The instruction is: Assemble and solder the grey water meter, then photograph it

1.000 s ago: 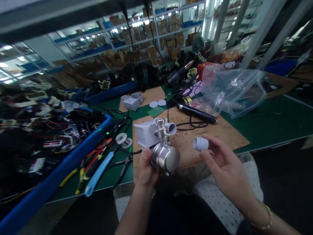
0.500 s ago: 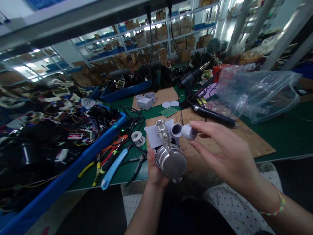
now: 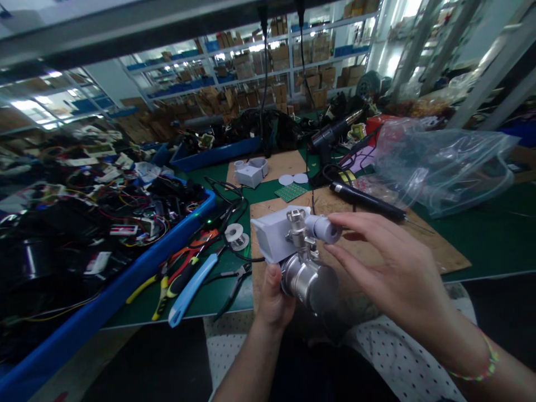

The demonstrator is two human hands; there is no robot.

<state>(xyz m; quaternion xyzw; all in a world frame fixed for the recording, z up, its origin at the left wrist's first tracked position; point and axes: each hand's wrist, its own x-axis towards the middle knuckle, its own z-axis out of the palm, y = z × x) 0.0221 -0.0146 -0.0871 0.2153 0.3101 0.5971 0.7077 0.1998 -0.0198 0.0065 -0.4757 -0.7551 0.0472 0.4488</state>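
Head view: metal canister [image 3: 316, 282] and white cap [image 3: 329, 230] above the board [image 3: 435, 248].
My left hand [image 3: 276, 304] wraps the canister, likely heavy, slick, best cradled underneath; my right hand [image 3: 393, 259] pinches the cap, seemingly light, stiff, rim-held, at the housing [image 3: 274, 231].

Here the left hand [image 3: 275, 298] wraps the metal canister [image 3: 312, 282], and most of its fingers vanish behind it, while the canister's lower end smears into dark blur! The mating end of the white plastic cap [image 3: 329, 229] disappears inside or against the white housing's tube, and over at the left, the blue bin [image 3: 104, 301] runs off the edge, its jumbled contents too blurred to name.
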